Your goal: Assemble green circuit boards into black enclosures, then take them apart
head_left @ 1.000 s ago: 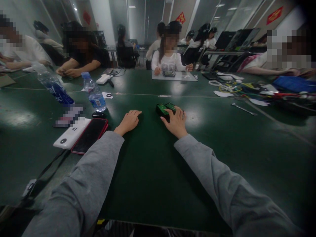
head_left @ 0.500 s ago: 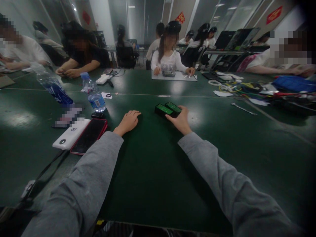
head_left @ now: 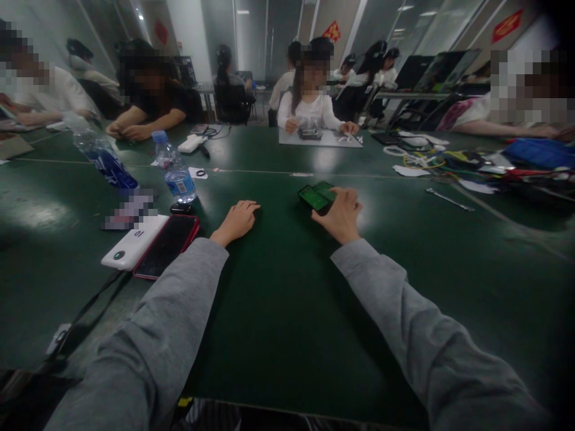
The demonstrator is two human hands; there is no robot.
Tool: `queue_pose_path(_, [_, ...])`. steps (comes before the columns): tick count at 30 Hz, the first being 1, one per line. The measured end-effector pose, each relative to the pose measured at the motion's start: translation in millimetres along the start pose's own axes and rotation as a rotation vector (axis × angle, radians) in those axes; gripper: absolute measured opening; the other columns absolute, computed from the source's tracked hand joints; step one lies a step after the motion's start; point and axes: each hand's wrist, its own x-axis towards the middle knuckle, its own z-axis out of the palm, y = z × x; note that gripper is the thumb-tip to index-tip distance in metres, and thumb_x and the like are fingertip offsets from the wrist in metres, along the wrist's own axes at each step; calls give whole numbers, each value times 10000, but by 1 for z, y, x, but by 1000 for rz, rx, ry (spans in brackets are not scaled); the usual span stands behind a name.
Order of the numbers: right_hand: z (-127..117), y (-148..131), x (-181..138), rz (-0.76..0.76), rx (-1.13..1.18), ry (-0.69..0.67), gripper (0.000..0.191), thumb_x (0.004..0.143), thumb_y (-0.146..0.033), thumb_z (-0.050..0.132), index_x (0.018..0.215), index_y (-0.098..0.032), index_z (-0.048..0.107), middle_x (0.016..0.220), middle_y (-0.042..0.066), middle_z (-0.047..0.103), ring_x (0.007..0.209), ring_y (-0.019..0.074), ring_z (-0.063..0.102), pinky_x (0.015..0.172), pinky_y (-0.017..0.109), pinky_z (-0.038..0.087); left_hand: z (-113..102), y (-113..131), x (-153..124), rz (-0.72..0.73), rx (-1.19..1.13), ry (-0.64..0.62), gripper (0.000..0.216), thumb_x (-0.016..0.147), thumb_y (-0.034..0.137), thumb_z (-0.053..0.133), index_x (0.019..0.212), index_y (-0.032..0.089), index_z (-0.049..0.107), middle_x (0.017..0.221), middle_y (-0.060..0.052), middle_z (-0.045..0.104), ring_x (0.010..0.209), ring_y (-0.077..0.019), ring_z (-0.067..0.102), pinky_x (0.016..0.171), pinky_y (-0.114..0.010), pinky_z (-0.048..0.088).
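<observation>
Head view: your nearer right hand [head_left: 342, 214] has a parted grip, two green circuit boards [head_left: 313, 197] at its ten o'clock, long axes ten-to-four; your left hand [head_left: 237, 219] lies outstretched.

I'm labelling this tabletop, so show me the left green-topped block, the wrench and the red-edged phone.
Left green-topped block [head_left: 314, 197]: head view, on its green top.
Wrench [head_left: 450, 200]: head view, mid-shaft.
Red-edged phone [head_left: 165, 245]: head view, on its dark screen.

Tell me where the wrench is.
In the head view, the wrench lies on the table right of the right hand, just this side of the cable pile.
</observation>
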Motion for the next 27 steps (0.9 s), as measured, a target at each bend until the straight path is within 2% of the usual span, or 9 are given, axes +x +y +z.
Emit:
queue_pose_path(3, [-9, -1, 0, -93, -144, -6, 719, 763, -409, 699, 1355, -143, 390, 1379, 234, 332, 1280, 421, 337, 1025, 596, 310, -1, 0, 0, 1, 5, 0, 436, 985, 184, 373, 1382, 182, 553, 1451, -113, 534, 1334, -254, 474, 1094, -473, 433])
queue_pose_path(6, [-15, 0, 2, -151, -188, -45, 708, 787, -400, 699, 1368, -135, 395, 1410, 246, 315, 1289, 431, 332, 1024, 607, 301, -2, 1, 0, 1, 8, -5, 435, 987, 191, 371, 1382, 174, 553, 1452, -118, 533, 1333, -259, 474, 1095, -475, 432])
queue_pose_path(13, [-20, 7, 7, -290, -140, -180, 697, 789, -377, 718, 1375, -166, 407, 1454, 228, 290, 1339, 434, 295, 1013, 582, 350, -2, 2, 0, -5, 5, -5, 440, 977, 183, 379, 1382, 189, 552, 1443, -113, 540, 1328, -251, 482, 1099, -475, 428])
queue_pose_path(18, [-22, 3, 5, -377, -104, -198, 668, 802, -294, 700, 1392, -189, 404, 1496, 189, 277, 1397, 400, 256, 1116, 564, 254, -2, 1, 1, 0, 0, -14, 439, 982, 189, 376, 1385, 181, 550, 1448, -122, 534, 1328, -252, 481, 1094, -471, 431])
queue_pose_path(21, [-21, 1, 3, -404, -88, -201, 719, 821, -298, 682, 1449, -195, 346, 1503, 176, 289, 1415, 379, 253, 1143, 547, 219, -2, 1, 1, 4, -2, -9, 437, 987, 191, 372, 1386, 169, 549, 1450, -127, 530, 1331, -252, 477, 1100, -470, 423])
queue_pose_path(27, [-17, -3, 1, -410, 1, -215, 929, 847, -368, 677, 1569, -169, 126, 1516, 185, 275, 1427, 384, 232, 1160, 545, 216, -2, 1, 0, 0, -2, -5, 439, 981, 182, 378, 1386, 180, 548, 1448, -119, 534, 1326, -253, 477, 1096, -475, 426])
